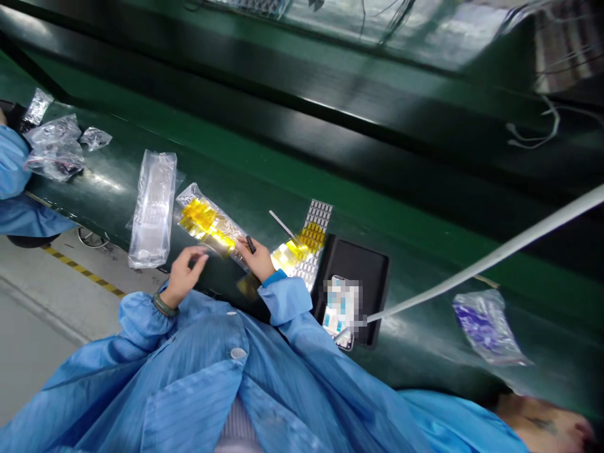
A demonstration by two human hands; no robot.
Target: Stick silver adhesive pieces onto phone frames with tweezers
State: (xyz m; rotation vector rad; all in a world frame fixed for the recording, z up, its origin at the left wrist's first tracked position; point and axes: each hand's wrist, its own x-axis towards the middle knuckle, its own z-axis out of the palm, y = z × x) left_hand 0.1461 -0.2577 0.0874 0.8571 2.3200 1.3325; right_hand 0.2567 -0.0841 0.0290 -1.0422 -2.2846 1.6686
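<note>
My left hand [185, 275] is just off the near edge of a clear plastic bag [230, 221], fingers curled and a gap showing between thumb and forefinger. Yellow film pieces [201, 215] lie in or on that bag; I cannot tell which. My right hand [258, 259] is closed around a slim black tool [250, 244], its kind unclear, with the fingertips at the bag's right end. Beside the right hand lies a sheet with rows of small rectangular parts [319, 214], partly covered by yellow film [312, 236]. A thin pale stick [282, 224] rests across it.
A long clear bag [155, 207] lies left of my hands. To the right sit a black tray [361, 258] and a phone [340, 308]. A purple-filled bag [486, 327] is farther right. A white bar [472, 275] crosses the view. Co-workers' blue sleeves [12, 162] appear at both sides.
</note>
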